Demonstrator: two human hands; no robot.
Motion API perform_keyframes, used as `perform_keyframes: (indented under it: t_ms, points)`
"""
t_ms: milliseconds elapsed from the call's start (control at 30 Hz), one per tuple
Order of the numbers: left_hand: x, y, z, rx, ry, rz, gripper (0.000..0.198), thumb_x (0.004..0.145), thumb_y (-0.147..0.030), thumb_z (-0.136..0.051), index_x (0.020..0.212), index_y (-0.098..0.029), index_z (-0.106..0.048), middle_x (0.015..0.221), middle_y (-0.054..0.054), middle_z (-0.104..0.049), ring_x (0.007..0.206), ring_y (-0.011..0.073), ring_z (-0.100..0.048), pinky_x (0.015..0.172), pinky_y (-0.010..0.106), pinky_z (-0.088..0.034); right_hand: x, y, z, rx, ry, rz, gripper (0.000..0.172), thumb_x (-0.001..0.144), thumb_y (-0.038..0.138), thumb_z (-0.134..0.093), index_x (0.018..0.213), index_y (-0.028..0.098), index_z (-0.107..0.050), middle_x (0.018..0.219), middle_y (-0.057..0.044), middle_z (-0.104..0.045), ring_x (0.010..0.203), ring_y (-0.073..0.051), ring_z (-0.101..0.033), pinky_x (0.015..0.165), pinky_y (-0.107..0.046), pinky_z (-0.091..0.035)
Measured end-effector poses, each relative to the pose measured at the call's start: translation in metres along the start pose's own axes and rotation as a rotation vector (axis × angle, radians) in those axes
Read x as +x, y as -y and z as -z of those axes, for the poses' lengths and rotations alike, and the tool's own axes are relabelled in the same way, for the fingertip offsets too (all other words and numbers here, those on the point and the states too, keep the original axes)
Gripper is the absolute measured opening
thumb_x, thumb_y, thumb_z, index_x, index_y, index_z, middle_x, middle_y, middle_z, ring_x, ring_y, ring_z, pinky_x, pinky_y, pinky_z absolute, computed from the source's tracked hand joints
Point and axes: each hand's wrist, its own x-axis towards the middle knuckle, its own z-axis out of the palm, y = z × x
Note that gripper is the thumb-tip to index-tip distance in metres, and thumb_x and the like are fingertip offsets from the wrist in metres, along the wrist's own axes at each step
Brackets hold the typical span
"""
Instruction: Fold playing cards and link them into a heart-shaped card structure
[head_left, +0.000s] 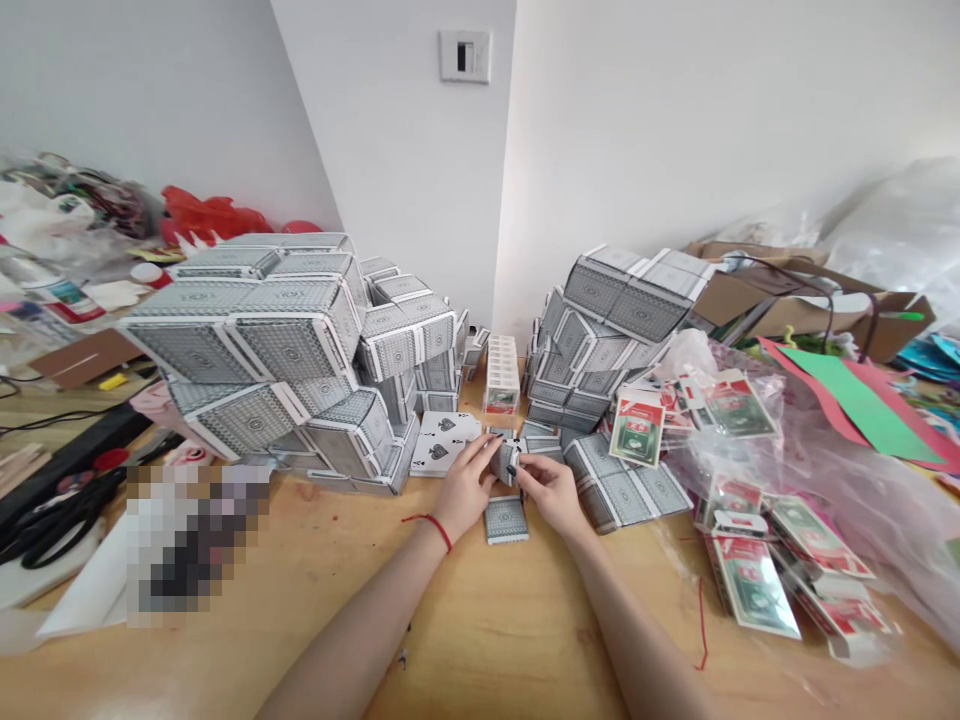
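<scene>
Between my two hands, at the middle of the table, is a grey-backed playing card (pixel 507 464); whether it is one card or several I cannot tell. My left hand (pixel 469 484) grips it from the left and on top, and my right hand (pixel 547 488) pinches its right edge. Just below them a square folded playing-card piece (pixel 506 520) lies flat on the wood. Face-up spade cards (pixel 444 442) rest left of my left hand. A low block of joined card pieces (pixel 626 485) lies right of my right hand.
Tall stacks of card-covered blocks stand at left (pixel 289 330) and right (pixel 600 340). A narrow row of card boxes (pixel 502 372) stands between them. Red-and-green card boxes (pixel 750 580) and clear plastic (pixel 862 530) crowd the right. Black scissors (pixel 64 525) lie at far left.
</scene>
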Motion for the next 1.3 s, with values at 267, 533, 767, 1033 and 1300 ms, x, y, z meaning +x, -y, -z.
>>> perform_keyframes:
  t_ms: [267,533,767,1033,1300]
  points:
    - [-0.0001,-0.0004,-0.0001,-0.034,-0.006,-0.024,0.056,0.073,-0.004,-0.05,0.124,-0.025,-0.04,0.126,0.005,-0.046,0.117,0.0178,-0.043,0.099,0.038,-0.038,0.0033,-0.0007,0.0005,0.134,-0.021,-0.088,0.026,0.063,0.038,-0.066,0.077,0.016,-0.068,0.052,0.001,-0.055,0.041,-0.008,-0.041,0.038,-0.021,-0.036]
    - [-0.0005,0.0,0.0,-0.038,-0.017,-0.022,0.057,0.072,-0.005,-0.053,0.123,-0.026,-0.041,0.124,0.005,-0.048,0.115,0.0189,-0.044,0.098,0.041,-0.039,0.0039,-0.0004,0.0018,0.097,-0.013,-0.081,0.031,0.066,0.043,-0.062,0.079,0.016,-0.07,0.052,0.002,-0.054,0.043,-0.008,-0.038,0.039,-0.02,-0.032]
    - [-0.0017,0.002,-0.0024,0.0,-0.017,-0.039,0.058,0.071,-0.005,-0.053,0.123,-0.026,-0.04,0.124,0.005,-0.048,0.114,0.0187,-0.046,0.096,0.039,-0.041,0.0032,0.0002,0.003,-0.081,-0.033,0.071,0.024,0.07,0.038,-0.059,0.076,0.018,-0.07,0.08,-0.005,-0.068,0.07,-0.019,-0.059,0.064,-0.029,-0.046]
    - [-0.0012,0.0002,-0.001,0.022,-0.011,-0.075,0.054,0.073,-0.004,-0.049,0.122,-0.026,-0.042,0.123,0.004,-0.047,0.114,0.0176,-0.044,0.096,0.038,-0.04,0.0,-0.0045,0.001,-0.165,-0.093,0.083,0.022,0.071,0.036,-0.058,0.072,0.017,-0.068,0.07,-0.005,-0.067,0.062,-0.018,-0.058,0.058,-0.027,-0.045]
    - [-0.0018,-0.004,-0.0002,0.046,-0.023,-0.084,0.056,0.072,0.001,-0.043,0.122,-0.025,-0.042,0.125,0.005,-0.045,0.116,0.0174,-0.042,0.099,0.037,-0.038,-0.0007,-0.0053,-0.0009,-0.126,-0.052,0.009,0.029,0.073,0.041,-0.054,0.06,0.016,-0.059,0.041,0.003,-0.049,0.036,-0.01,-0.044,0.039,-0.022,-0.035]
